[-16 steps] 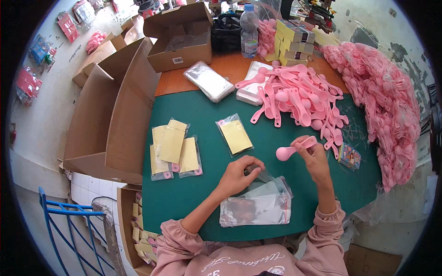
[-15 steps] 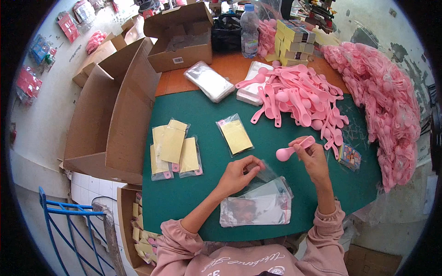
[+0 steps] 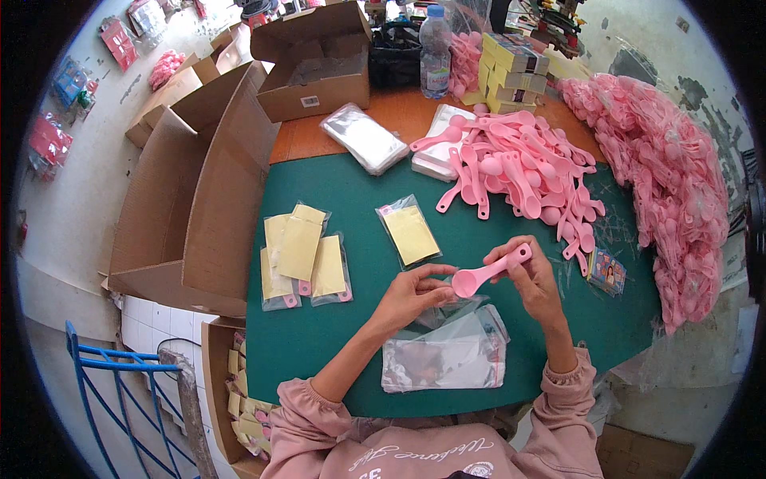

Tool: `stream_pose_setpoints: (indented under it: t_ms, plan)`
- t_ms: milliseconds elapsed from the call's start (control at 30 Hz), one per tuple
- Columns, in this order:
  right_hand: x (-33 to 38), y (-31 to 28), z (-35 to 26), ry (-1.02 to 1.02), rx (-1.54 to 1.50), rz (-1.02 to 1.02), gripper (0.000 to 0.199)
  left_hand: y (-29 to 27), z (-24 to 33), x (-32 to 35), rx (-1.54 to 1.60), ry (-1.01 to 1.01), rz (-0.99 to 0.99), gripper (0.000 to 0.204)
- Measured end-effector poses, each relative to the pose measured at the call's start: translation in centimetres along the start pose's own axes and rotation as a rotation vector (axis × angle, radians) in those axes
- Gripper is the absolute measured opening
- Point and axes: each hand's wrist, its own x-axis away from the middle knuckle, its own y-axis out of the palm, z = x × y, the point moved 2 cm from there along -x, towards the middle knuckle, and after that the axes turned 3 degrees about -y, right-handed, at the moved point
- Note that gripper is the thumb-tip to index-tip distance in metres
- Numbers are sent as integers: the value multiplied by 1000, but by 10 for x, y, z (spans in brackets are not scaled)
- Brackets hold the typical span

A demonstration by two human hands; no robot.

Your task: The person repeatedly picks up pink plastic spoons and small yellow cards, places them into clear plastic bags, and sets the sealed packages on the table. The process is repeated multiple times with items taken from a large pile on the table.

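Observation:
A pink measuring spoon [image 3: 477,277] is in my right hand [image 3: 533,286], its handle pinched between thumb and fingers. The spoon's bowl points left and comes up against the fingertips of my left hand [image 3: 413,297]. Those fingers are closed on the edge of a clear plastic bag [image 3: 447,313], partly hidden beneath the hand and spoon. Below both hands, a pile of flat clear bags [image 3: 443,363] lies on the green table mat. Just beyond my left hand lies a packed bag with a yellow card [image 3: 411,235].
Several packed bags with yellow cards [image 3: 302,247] lie at left. A heap of pink spoons [image 3: 523,164] spreads across the far right, beside small printed cards [image 3: 606,271]. Stacks of clear bags [image 3: 365,140] sit farther back. A large open carton [image 3: 227,199] stands along the left edge.
My right hand has turned the measuring spoon and brought it left, so its bowl now meets my left fingers. The left hand has shifted only slightly.

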Motion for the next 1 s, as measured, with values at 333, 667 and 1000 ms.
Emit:
stream_pose_setpoints:
  t_ms: [333,667,1000]
  plan:
    - [0,-2,-3,87,128,-142,22,-1,1,3,-72,-66,-169,43]
    - [2,-7,-7,95,240,-27,17,0,5,3,-8,-55,-196,43]
    - [3,11,3,68,255,79,17,2,-1,2,-4,-100,-235,34]
